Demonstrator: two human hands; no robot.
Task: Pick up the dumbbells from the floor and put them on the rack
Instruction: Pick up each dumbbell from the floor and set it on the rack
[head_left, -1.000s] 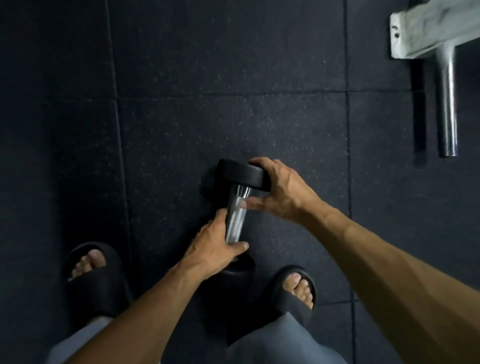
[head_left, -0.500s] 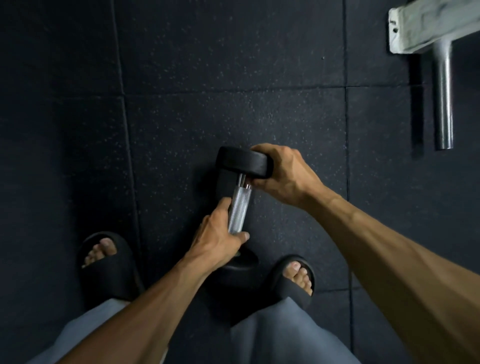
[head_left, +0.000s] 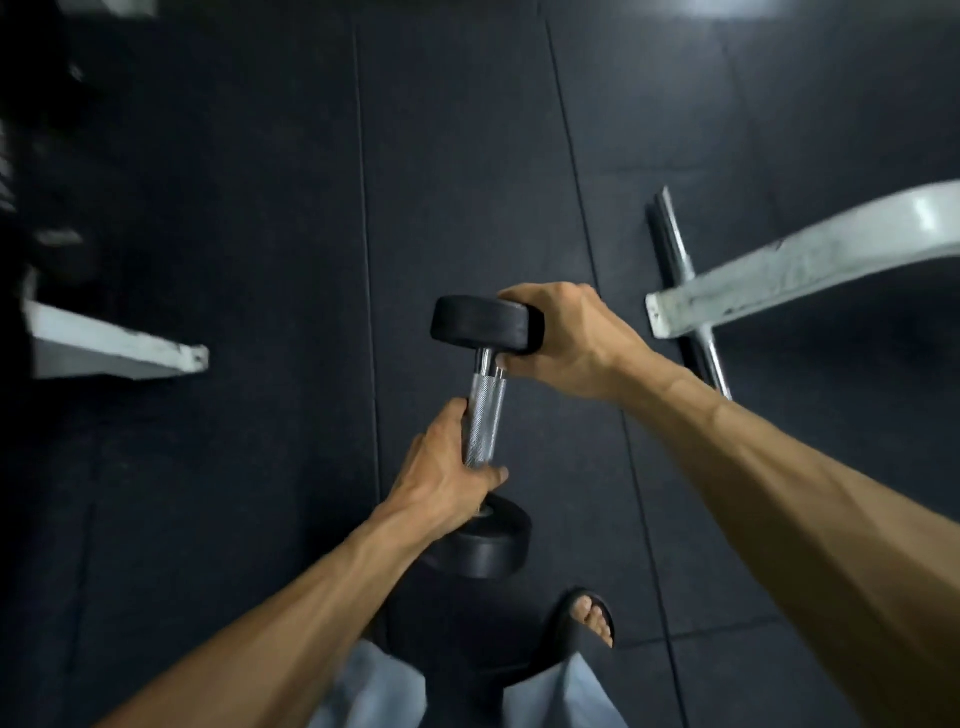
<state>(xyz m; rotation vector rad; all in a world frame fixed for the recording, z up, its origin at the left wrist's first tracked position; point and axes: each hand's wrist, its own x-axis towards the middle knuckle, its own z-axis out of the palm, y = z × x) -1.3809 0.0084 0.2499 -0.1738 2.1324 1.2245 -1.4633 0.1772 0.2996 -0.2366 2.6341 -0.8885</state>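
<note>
A dumbbell (head_left: 484, 415) with black round ends and a knurled chrome handle hangs in the air above the dark floor, its handle running away from me. My left hand (head_left: 441, 473) is wrapped around the near part of the handle, just above the near black end (head_left: 488, 545). My right hand (head_left: 566, 332) grips the right side of the far black end (head_left: 478, 322). The rack cannot be made out clearly.
A white metal beam (head_left: 795, 265) with a chrome bar (head_left: 680, 270) under it lies on the floor at the right. Another white beam end (head_left: 119, 348) juts in from the left, below dark blurred equipment. My sandalled right foot (head_left: 587, 618) stands on the black rubber mats.
The dumbbell has come up off the floor in both hands. My head has lifted, so more floor, the left beam and more of the right beam have come into view.
</note>
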